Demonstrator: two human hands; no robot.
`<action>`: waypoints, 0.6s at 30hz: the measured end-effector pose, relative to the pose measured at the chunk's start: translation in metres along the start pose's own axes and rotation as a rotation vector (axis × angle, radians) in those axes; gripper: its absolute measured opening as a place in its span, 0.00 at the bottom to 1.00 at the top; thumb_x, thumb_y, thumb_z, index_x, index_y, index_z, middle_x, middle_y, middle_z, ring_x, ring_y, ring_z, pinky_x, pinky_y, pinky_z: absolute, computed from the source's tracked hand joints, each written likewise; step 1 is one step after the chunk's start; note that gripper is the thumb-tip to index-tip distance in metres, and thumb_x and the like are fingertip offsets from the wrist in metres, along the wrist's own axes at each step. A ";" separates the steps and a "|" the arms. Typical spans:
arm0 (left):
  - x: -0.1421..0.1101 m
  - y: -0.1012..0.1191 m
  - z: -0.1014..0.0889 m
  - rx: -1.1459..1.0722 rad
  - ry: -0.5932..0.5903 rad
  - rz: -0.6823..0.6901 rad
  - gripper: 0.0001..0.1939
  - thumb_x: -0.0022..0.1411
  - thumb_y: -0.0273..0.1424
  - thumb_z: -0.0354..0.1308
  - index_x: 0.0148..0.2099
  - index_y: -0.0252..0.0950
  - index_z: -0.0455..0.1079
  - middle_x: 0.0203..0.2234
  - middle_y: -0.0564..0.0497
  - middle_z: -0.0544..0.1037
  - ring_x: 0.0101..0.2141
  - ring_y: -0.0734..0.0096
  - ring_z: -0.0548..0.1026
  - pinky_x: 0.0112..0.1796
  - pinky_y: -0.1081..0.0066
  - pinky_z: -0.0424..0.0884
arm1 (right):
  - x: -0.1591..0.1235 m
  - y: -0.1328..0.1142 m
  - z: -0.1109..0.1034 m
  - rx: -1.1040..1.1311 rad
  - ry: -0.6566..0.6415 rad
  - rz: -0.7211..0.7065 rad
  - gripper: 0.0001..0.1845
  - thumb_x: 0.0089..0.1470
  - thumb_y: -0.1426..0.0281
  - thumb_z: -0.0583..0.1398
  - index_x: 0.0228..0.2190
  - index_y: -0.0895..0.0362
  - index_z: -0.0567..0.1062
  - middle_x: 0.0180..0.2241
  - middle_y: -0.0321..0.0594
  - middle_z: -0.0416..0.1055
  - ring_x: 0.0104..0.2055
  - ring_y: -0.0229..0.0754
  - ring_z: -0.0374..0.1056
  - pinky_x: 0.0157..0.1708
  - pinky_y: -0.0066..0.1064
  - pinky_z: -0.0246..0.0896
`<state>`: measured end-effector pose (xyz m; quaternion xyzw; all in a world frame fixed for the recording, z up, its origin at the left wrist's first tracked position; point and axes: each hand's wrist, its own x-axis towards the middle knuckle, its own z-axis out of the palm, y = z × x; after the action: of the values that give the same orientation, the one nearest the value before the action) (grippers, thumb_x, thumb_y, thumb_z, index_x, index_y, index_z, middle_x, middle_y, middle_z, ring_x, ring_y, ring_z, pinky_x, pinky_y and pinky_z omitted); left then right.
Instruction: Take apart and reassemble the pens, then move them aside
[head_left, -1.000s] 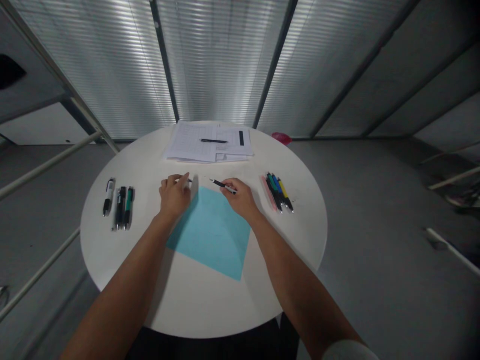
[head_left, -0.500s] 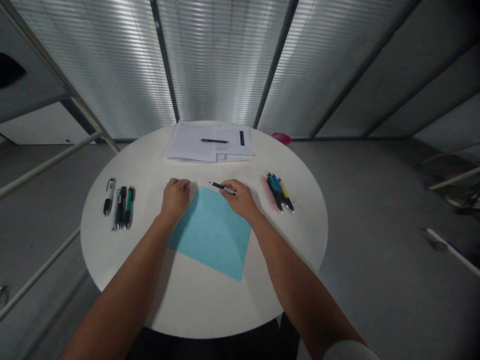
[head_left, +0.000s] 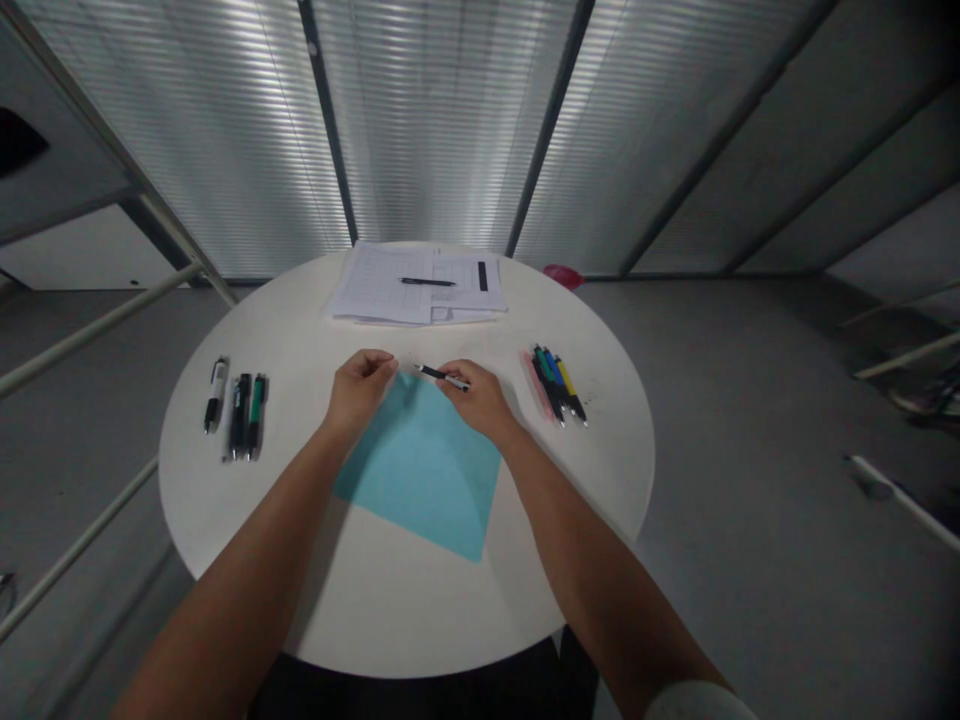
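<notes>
A light blue sheet of paper lies turned at an angle on the round white table. My right hand holds a black-and-white pen above the sheet's far edge, its tip pointing left. By the sheet's far left corner is my left hand, thumb and fingers pinched together near the pen's tip. Whatever sits in that pinch is too small to make out.
Several pens and a pink strip lie to the right. More pens lie at the left. Toward the back, a stack of printed papers has a black pen on it. Metal rails run beside the table.
My left hand has moved right, closer to the pen's tip, with its fingers now in a pinch. My right hand and the pen have hardly moved.
</notes>
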<state>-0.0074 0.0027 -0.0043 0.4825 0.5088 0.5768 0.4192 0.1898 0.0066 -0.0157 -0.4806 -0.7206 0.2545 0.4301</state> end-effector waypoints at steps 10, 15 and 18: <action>-0.004 0.005 0.006 -0.378 -0.136 -0.211 0.15 0.44 0.32 0.71 0.35 0.32 0.73 0.35 0.45 0.79 0.32 0.72 0.75 0.41 0.65 0.72 | -0.001 -0.002 -0.001 0.031 -0.034 -0.032 0.08 0.53 0.69 0.61 0.37 0.53 0.76 0.38 0.38 0.75 0.42 0.40 0.71 0.46 0.34 0.65; -0.004 0.004 0.006 -0.377 -0.164 -0.226 0.17 0.43 0.32 0.72 0.35 0.32 0.72 0.36 0.44 0.80 0.31 0.73 0.76 0.41 0.64 0.72 | -0.001 -0.002 -0.001 0.014 -0.041 -0.033 0.08 0.53 0.68 0.61 0.37 0.53 0.76 0.38 0.38 0.75 0.42 0.40 0.71 0.46 0.35 0.65; -0.005 0.003 0.006 -0.364 -0.179 -0.236 0.17 0.43 0.32 0.72 0.35 0.32 0.72 0.36 0.44 0.80 0.29 0.73 0.75 0.39 0.64 0.72 | 0.000 -0.001 0.000 0.013 -0.043 -0.039 0.08 0.53 0.68 0.61 0.38 0.53 0.76 0.38 0.39 0.75 0.42 0.40 0.71 0.46 0.34 0.65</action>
<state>-0.0006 -0.0010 -0.0014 0.3854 0.4102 0.5611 0.6070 0.1896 0.0059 -0.0151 -0.4582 -0.7372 0.2611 0.4224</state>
